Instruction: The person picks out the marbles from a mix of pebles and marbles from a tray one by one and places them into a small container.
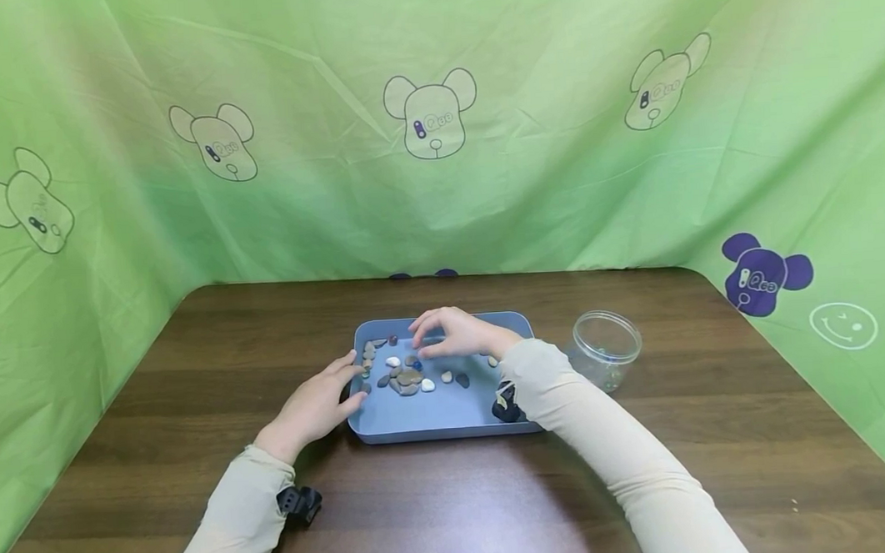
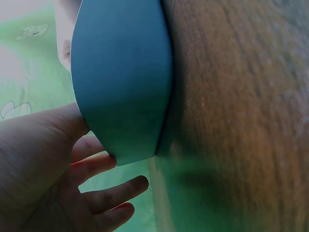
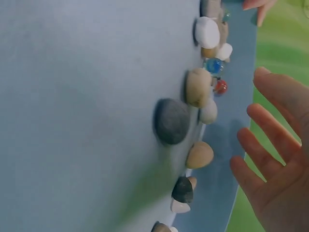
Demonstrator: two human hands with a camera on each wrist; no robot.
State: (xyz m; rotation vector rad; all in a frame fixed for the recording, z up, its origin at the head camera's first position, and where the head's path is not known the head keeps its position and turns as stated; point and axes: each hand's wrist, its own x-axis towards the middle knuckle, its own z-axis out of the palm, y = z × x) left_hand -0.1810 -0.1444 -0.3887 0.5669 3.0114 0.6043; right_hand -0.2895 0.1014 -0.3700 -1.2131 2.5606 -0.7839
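Note:
A blue rectangular tray (image 1: 420, 415) holds pebbles and glass marbles. My left hand (image 1: 310, 407) rests at the tray's left edge; in the left wrist view its fingers (image 2: 116, 195) are spread and loosely bent by the tray corner. Above the tray's middle hovers my right hand (image 1: 456, 330), fingers relaxed and apart, nothing held. Beneath it lie a blue marble (image 1: 417, 365), brown stones (image 1: 410, 377) and a white pebble (image 1: 428, 385). A red marble (image 3: 221, 87) and a dark grey pebble (image 3: 172, 121) show in the right wrist view.
A clear round jar (image 1: 607, 339) with some marbles at its bottom stands right of the tray, partly behind the right sleeve. Both stand on a brown wooden table (image 1: 265, 327). Green printed curtains (image 1: 319, 208) surround it on the back and sides.

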